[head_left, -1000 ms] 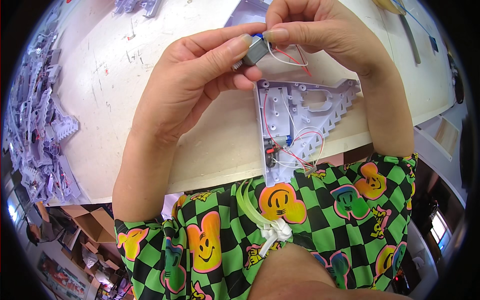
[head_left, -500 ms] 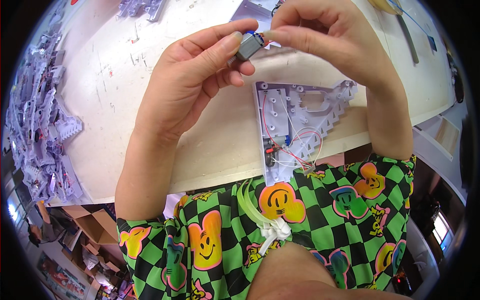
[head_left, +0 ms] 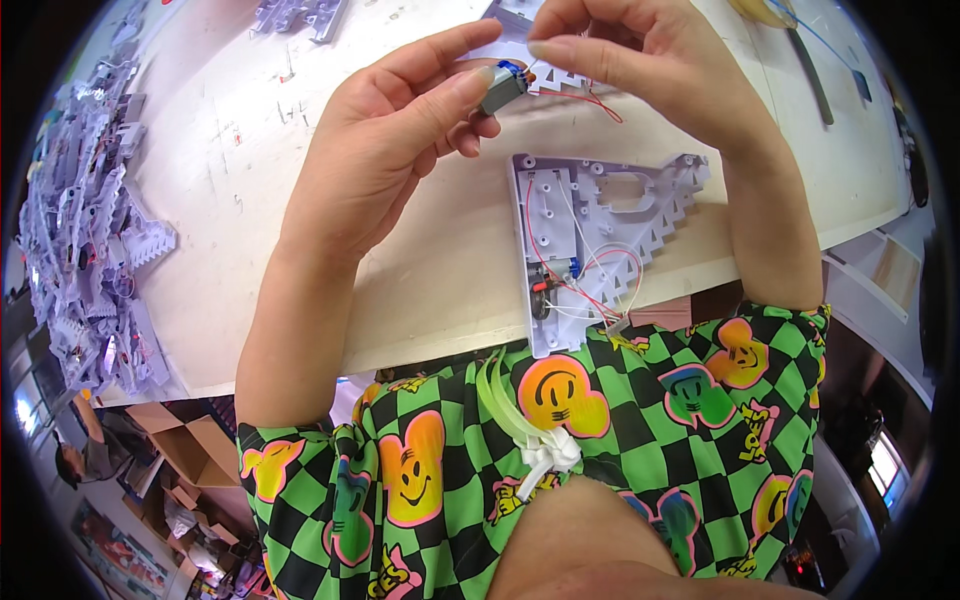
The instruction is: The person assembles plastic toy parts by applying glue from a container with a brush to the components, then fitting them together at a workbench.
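My left hand [head_left: 385,135] grips a small grey electric motor [head_left: 504,92] between thumb and fingers, its blue end turned to the right. Close to that end, my right hand [head_left: 665,75] is closed in a pinch; a thin pale wire seems to run from the motor to its fingertips, partly hidden. A red wire [head_left: 598,102] loops out below the right hand. Nearer to me lies a pale lilac plastic housing half [head_left: 570,225] with a toothed edge, a fitted motor, and red and white wires. Another lilac part [head_left: 512,50] is partly hidden behind my hands.
A big heap of lilac plastic parts [head_left: 85,240] covers the table's left side. More such parts [head_left: 300,15] lie at the far edge. A dark strip [head_left: 815,80] and a yellowish roll [head_left: 765,10] are at the far right. Cardboard boxes [head_left: 185,445] stand below on the left.
My right hand has drawn slightly away from the motor's end. The red wire loop now shows below it. The view has shifted slightly; the left hand still holds the motor.
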A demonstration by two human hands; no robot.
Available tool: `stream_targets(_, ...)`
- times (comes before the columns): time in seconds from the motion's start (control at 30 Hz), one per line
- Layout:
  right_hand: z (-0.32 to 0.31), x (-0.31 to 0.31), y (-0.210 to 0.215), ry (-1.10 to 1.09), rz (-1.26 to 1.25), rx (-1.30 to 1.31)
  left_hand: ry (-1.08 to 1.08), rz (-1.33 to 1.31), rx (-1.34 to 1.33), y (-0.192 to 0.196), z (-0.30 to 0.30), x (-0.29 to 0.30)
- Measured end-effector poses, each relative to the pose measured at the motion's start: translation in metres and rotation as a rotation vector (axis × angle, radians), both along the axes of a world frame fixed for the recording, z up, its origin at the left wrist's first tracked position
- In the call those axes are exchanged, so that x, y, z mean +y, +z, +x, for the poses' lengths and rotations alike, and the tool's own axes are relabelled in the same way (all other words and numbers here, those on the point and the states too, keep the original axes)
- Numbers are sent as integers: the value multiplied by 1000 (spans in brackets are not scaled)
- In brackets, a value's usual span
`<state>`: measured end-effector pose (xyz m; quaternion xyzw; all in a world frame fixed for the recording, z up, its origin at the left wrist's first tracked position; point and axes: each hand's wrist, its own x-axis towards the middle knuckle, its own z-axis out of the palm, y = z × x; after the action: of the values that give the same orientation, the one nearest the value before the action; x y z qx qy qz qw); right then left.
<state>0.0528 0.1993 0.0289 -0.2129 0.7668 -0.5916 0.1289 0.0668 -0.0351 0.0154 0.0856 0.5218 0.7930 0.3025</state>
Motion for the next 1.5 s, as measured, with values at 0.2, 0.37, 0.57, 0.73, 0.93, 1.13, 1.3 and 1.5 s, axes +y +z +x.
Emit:
stream_targets(0.2, -1, -6, 8, 89, 240, 369, 21, -64, 58, 2, -6, 1)
stream_targets(0.37, 2, -7, 6, 109, 225, 382, -14, -140, 51, 6, 0, 2)
stream_targets(0.57, 8, -4, 8, -11, 188, 225, 267, -454, 480, 18, -21, -20)
stream_targets(0.73, -2, -2, -5, -130, 148, 111, 462, -1077, 763, 4, -76, -64)
stream_targets(0.93, -8, -5, -12, -172, 123, 230, 406, -1447, 828, -20, -75, -46)
stream_targets(1.13, -8, 0, -18, -159, 181, 186, 202, -1445, 745, -3, -32, -25)
stream_targets(1.3, -7, -5, -19, -137, 133, 175, 134, -1245, 1427, -9, -47, -51)
stream_targets(1.5, -4, -12, -14, -127, 199, 166, -9, -1275, 1032, -9, -38, -54)
